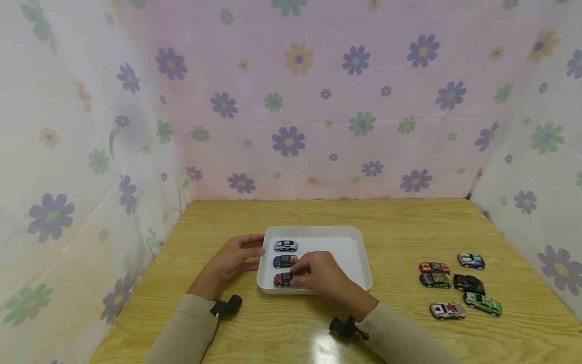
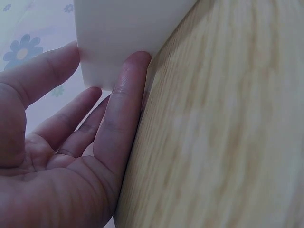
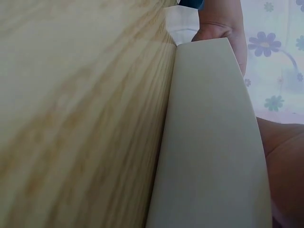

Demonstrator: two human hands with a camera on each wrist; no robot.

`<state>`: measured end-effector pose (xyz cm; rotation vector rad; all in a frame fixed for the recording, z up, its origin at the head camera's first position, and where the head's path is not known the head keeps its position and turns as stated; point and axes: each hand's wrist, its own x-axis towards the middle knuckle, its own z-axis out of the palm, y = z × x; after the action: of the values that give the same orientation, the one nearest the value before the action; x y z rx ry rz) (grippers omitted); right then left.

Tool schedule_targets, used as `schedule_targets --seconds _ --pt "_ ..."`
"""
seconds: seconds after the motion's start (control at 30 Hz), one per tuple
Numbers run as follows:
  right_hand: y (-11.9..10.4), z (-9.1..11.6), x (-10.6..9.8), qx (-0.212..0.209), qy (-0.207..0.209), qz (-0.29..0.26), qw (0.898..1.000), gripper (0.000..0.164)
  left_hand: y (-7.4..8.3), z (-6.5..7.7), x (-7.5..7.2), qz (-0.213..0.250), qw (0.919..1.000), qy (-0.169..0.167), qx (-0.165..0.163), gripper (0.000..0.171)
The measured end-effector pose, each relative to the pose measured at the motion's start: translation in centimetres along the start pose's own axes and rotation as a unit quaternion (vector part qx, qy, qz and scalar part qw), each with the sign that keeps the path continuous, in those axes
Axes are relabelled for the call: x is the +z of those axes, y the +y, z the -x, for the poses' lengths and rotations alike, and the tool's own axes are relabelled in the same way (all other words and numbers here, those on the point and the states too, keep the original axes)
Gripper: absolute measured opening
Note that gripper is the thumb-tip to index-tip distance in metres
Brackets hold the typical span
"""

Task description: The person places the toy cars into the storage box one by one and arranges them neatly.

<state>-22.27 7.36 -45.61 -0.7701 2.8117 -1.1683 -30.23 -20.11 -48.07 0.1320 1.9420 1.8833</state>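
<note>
A white tray (image 1: 320, 290) stands on the table, with three toy cars in a column along its left side. At the back is a white and dark blue toy car (image 1: 285, 245), then a blue and orange toy car (image 1: 284, 261). My right hand (image 1: 323, 275) reaches over the front wall and pinches the red and black toy car (image 1: 282, 279) nearest me. My left hand (image 1: 234, 256) touches the tray's left side with extended fingers, its fingertips against the outer wall (image 2: 118, 38) in the left wrist view. That wall hides the right fingertips in the right wrist view.
Several more toy cars lie on the table at the right, among them an orange one (image 1: 434, 267), a black one (image 1: 469, 283), a green one (image 1: 483, 304) and a white and red one (image 1: 447, 311). Flowered cloth (image 1: 288, 101) hangs behind the wooden table (image 1: 400, 217) and at both sides.
</note>
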Motion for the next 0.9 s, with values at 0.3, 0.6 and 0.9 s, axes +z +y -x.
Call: schedule_targets --seconds 0.3,0.6,0.9 --pt "-0.01 0.02 -0.03 0.020 0.010 -0.013 1.000 0.012 0.16 -0.05 0.23 -0.005 0.9999 0.009 -0.006 0.055" --pt "0.05 0.12 0.09 0.017 0.010 -0.004 1.000 0.009 -0.06 -0.10 0.17 -0.005 0.9999 0.008 -0.005 0.056" --pt "0.18 0.04 0.17 0.002 -0.005 -0.010 1.000 0.009 -0.10 -0.17 0.11 -0.005 0.9999 0.009 -0.003 0.056"
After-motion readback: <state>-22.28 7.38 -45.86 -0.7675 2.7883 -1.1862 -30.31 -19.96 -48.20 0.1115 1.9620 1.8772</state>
